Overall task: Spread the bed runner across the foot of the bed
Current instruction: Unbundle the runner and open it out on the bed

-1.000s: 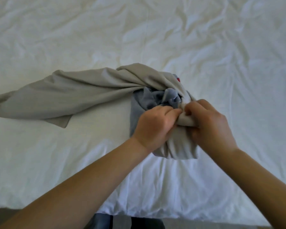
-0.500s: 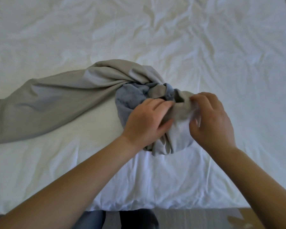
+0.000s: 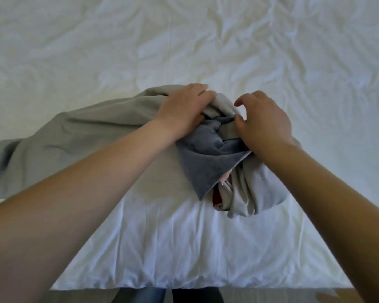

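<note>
bed runner (image 3: 85, 132) sits bunched at foot of bed (image 3: 184, 241) w/ one end trailing left, spreading barely begun: left hand (image 3: 184, 106) grips a fold, right hand (image 3: 265, 123) on the wad, can't tell if gripping.

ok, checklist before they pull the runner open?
1. Left hand grips the bed runner: ok, fingers curl over the beige fold.
2. Right hand grip: cannot tell, thumb touches the cloth, most fingers hidden.
3. Runner untwisted: not ok, beige and blue-grey sides are knotted together between the hands.
4. Right end free: not ok, heaped under the right wrist.
5. Left end out of the bundle: ok, it trails leftward on the white sheet.
6. Runner near the foot edge: ok.
</note>
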